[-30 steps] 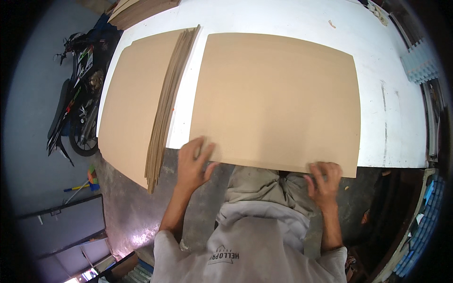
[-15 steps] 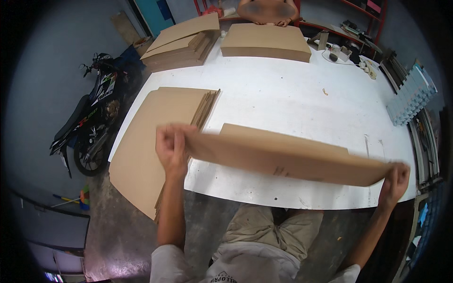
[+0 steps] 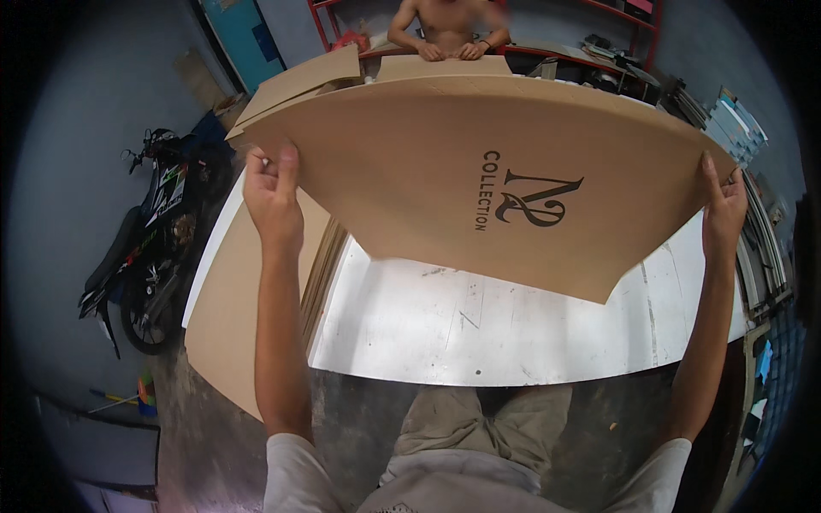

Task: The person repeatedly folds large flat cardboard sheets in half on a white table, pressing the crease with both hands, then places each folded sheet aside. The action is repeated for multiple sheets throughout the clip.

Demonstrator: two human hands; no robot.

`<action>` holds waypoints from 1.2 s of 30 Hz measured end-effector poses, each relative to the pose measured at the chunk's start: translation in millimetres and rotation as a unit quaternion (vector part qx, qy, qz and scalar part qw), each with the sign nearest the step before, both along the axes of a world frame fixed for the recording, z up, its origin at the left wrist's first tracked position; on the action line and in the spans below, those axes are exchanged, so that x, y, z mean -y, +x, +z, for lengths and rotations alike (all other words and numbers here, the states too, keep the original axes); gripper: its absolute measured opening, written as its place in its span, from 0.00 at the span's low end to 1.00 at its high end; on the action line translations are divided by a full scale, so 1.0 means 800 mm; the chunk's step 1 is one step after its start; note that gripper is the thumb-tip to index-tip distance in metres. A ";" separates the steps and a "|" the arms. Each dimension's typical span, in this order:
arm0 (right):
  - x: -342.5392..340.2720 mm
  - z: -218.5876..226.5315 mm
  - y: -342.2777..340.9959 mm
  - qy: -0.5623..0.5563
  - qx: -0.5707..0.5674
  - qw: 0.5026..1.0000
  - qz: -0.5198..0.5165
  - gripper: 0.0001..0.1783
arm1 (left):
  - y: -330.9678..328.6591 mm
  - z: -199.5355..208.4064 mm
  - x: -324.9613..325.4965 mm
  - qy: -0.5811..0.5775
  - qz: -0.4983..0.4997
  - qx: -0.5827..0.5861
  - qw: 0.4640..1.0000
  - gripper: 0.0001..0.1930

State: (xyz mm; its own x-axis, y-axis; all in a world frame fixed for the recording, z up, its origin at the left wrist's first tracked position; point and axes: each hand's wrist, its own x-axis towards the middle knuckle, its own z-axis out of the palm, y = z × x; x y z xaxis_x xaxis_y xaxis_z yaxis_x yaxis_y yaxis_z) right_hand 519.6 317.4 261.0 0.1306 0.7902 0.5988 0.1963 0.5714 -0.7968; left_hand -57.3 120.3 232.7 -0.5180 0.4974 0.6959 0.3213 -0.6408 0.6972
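Observation:
Between my two hands a large brown cardboard sheet [image 3: 410, 188] is held up, tilted so that its face with dark print turns toward me. My left hand [image 3: 275, 192] grips the sheet's left edge, thumb on the near face. At the opposite edge my right hand [image 3: 724, 201] pinches the sheet in the same way. The lower edge of the sheet hangs above the white table [image 3: 445, 338]. Left of it, partly behind my left forearm, lies a stack of cardboard sheets [image 3: 231, 325] that overhangs the table's near edge.
Another cardboard pile [image 3: 299, 81] stands at the far left of the table. A person [image 3: 449, 34] is at the far side, hands on a further cardboard stack [image 3: 402, 66]. A motorcycle [image 3: 154, 231] is parked on the left. Light-blue stacked items [image 3: 737, 128] stand at the right.
Both my hands have risen and moved away from me. The cardboard sheet has swung up from a nearly edge-on position, and its printed face now shows.

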 end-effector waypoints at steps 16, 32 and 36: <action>-0.051 -0.021 0.017 0.173 -0.033 0.984 -0.027 0.13 | 0.013 0.013 -0.083 0.005 0.058 -0.008 0.998 0.18; 0.273 -0.349 0.059 0.008 0.439 0.898 0.018 0.18 | 0.046 -0.289 0.234 -0.348 0.021 -0.420 0.838 0.28; 0.263 -0.360 0.085 0.029 0.467 0.883 0.048 0.14 | 0.029 -0.295 0.255 -0.439 -0.033 -0.504 0.743 0.47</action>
